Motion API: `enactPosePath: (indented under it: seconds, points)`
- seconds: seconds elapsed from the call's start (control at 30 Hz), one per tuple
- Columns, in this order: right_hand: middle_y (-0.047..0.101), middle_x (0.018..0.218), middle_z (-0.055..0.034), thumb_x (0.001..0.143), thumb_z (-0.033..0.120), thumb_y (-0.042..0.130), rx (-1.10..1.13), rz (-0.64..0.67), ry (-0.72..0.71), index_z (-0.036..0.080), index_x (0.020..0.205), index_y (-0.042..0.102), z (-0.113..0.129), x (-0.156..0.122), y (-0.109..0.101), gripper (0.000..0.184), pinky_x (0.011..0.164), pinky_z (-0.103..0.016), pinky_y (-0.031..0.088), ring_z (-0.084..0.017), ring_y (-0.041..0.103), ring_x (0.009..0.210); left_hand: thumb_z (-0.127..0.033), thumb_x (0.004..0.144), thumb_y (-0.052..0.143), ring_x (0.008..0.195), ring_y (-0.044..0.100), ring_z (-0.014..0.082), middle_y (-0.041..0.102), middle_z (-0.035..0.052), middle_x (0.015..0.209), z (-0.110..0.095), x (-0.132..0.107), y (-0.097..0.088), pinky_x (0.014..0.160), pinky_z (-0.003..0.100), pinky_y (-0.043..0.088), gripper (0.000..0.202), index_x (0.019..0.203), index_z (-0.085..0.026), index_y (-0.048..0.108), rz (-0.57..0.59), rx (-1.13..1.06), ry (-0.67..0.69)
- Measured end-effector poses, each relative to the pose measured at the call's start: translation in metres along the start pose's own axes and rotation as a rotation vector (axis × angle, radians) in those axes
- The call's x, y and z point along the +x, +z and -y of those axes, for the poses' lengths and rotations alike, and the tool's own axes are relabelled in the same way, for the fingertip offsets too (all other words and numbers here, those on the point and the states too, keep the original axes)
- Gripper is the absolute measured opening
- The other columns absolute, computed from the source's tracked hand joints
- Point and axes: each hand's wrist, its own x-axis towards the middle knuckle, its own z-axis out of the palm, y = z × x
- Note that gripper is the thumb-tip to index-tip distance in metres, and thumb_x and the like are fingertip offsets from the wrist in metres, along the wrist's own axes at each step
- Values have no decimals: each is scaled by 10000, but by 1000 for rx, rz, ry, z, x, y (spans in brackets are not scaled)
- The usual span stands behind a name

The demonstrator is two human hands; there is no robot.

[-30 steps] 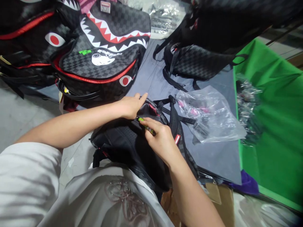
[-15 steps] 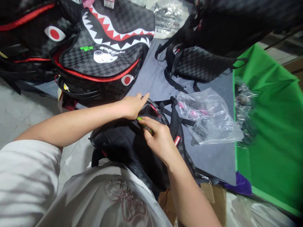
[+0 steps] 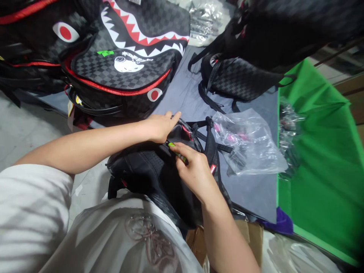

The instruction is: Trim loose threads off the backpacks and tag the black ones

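Note:
A black backpack (image 3: 148, 167) lies against my body at the table's near edge, its padded back panel upward. My left hand (image 3: 163, 127) is closed over its upper edge, with some fingertips hidden. In my right hand (image 3: 192, 163) is a slim green-and-black patterned tool (image 3: 179, 156), gripped between thumb and fingers. The dark tip of the tool points at the bag just below my left hand; what it touches I cannot make out. Black shoulder straps (image 3: 209, 146) and a small red label (image 3: 213, 168) lie beside my right hand.
Checkered backpacks with shark teeth (image 3: 122, 72) stand at the back left, another checkered bag (image 3: 241, 77) at the back right. A clear plastic bag (image 3: 253, 144) lies on the grey table (image 3: 256, 197). Green fabric (image 3: 321, 163) borders the right; a cardboard box (image 3: 250, 239) sits below.
My right hand and the green tool have moved slightly right and down, away from my left hand, and more of the dark tip shows. The whole view has shifted a little.

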Motion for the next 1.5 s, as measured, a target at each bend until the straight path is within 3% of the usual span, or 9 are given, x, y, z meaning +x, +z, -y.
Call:
enactPosePath:
  seconds: [0.6,0.83,1.37,1.5]
  points:
    - [699,1196,-77,760,30,471,11,9,70,186,1071,730,8,2,1,434,1054,-356,493,-214,649,1150,-255,798,630,1182,553,303,349,195,1486,-1,-1,-2,924,346,466,1015,1575,-190,-20,2,-17,0]
    - [706,1178,-110,766,24,469,23,-29,74,147,1072,728,7,0,4,419,1042,-354,500,-211,658,1135,-256,796,609,1131,589,306,373,210,1460,0,2,4,885,348,484,993,1572,-151,-2,-35,9,9]
    - [707,1187,-73,773,25,494,74,-54,105,199,1073,734,7,-1,5,421,1061,-350,486,-190,653,1147,-263,801,584,1162,583,290,395,211,1456,-1,0,1,882,326,497,973,1573,-155,1,-24,23,8]
    - [710,1179,-81,779,26,495,73,-53,118,174,1070,734,7,-2,3,405,1051,-327,491,-189,658,1137,-240,795,582,1153,591,307,387,233,1453,-2,-2,0,868,338,507,967,1567,-98,17,-26,36,16]
